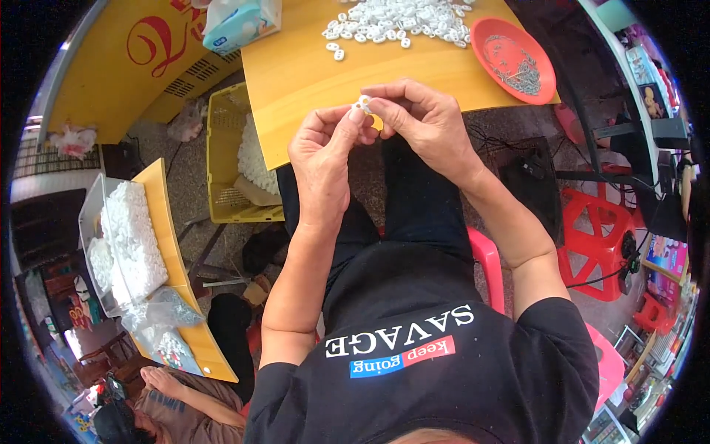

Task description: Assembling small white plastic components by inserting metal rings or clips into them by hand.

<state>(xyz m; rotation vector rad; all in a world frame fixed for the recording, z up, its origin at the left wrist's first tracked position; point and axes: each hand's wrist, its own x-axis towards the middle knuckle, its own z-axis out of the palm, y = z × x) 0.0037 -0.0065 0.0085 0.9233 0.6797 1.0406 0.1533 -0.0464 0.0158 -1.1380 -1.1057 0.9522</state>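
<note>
My left hand point(325, 159) and my right hand point(425, 126) meet just past the near edge of the yellow table. Between their thumbs and fingertips they pinch a small white plastic piece point(363, 101), partly covered by the fingers. Beyond the hands lies a heap of small white plastic pieces point(403, 15), oval with two holes. To the right of it, a red dish point(482, 35) at the table edge holds many thin grey metal parts point(523, 78), too small to name surely.
A tissue pack point(240, 26) lies at the table's left corner. A yellow crate point(222, 170) with white pieces stands below. On a side table at left are a clear bin of white pieces point(133, 229) and plastic bags point(166, 314); a co-worker's hand point(163, 381) is nearby. Red stools point(595, 237) stand right.
</note>
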